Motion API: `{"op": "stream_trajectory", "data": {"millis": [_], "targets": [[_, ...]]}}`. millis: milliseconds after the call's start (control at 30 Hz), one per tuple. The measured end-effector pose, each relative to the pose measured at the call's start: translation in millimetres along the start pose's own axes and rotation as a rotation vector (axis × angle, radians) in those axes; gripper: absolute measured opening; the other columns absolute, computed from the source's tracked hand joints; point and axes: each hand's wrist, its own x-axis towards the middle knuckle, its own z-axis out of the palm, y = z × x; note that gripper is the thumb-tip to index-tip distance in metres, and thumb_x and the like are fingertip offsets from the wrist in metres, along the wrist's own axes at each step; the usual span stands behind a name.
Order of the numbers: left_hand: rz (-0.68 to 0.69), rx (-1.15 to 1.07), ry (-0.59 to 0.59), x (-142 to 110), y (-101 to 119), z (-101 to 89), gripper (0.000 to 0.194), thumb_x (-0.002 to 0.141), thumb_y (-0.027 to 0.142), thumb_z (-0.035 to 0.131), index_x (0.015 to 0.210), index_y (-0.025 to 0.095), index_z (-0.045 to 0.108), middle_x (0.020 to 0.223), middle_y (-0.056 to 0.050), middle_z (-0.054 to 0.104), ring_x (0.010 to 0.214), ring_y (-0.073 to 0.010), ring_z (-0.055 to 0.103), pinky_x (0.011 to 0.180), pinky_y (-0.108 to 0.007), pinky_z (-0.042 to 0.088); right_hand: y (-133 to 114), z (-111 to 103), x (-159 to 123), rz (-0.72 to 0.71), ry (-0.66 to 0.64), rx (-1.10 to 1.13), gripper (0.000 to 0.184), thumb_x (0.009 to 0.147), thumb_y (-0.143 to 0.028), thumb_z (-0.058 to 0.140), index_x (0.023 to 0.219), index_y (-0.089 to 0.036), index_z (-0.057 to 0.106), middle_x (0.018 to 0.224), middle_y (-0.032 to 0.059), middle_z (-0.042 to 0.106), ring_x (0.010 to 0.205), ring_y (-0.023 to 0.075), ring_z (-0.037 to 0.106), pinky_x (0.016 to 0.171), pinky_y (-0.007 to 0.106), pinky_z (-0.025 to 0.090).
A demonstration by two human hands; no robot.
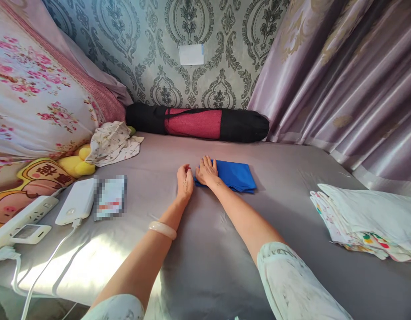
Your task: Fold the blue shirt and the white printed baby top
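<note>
A folded blue cloth [237, 175] lies on the grey bed sheet [205, 249] in the middle of the view. My right hand [208, 171] rests flat on the cloth's left end with fingers stretched out. My left hand [185, 181] lies on the sheet just left of the cloth, its fingers curled under at the cloth's edge; what they hold, if anything, is hidden. A pale bangle [162, 230] sits on my left wrist.
A black and red rolled bag [195, 122] lies along the patterned wall. A stack of folded white printed cloths [365, 222] sits at the right. At the left are a crumpled cloth [113, 143], yellow plush toy [77, 164], power bank [75, 202], power strip [21, 218] and floral bedding [35, 89]. Curtains [352, 71] hang right.
</note>
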Motion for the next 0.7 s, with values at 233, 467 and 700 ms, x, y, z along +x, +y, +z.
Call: {"op": "stream_trajectory", "data": {"millis": [233, 467, 700], "targets": [[-0.026, -0.05, 0.017, 2, -5, -0.1, 0.029, 0.093, 0.032, 0.037, 0.11, 0.019, 0.056, 0.113, -0.01, 0.06, 0.114, -0.0226, 0.054, 0.104, -0.042, 0.04, -13, 9, -6, -0.043, -0.085, -0.014, 0.062, 0.095, -0.032, 0.025, 0.148, 0.001, 0.031, 0.159, 0.0165, 0.023, 0.148, 0.0258, 0.012, 0.119, 0.045, 0.007], [0.015, 0.04, -0.036, -1, 3, -2.0, 0.035, 0.094, 0.032, 0.034, 0.115, 0.018, 0.057, 0.118, -0.011, 0.061, 0.117, -0.0221, 0.053, 0.105, -0.04, 0.039, 0, 2, -4, -0.054, -0.027, 0.109, 0.06, 0.098, -0.033, 0.02, 0.15, -0.006, 0.031, 0.159, 0.0124, 0.023, 0.148, 0.0229, 0.014, 0.119, 0.043, 0.01], [0.035, 0.157, -0.148, -7, 19, -5.1, 0.037, 0.094, 0.034, 0.035, 0.117, 0.024, 0.061, 0.126, -0.007, 0.063, 0.125, -0.0252, 0.047, 0.109, -0.047, 0.034, 33, 1, -5, 0.034, 0.011, 0.072, 0.059, 0.098, -0.035, 0.023, 0.151, -0.009, 0.029, 0.16, 0.0102, 0.023, 0.148, 0.023, 0.013, 0.119, 0.046, 0.008]]}}
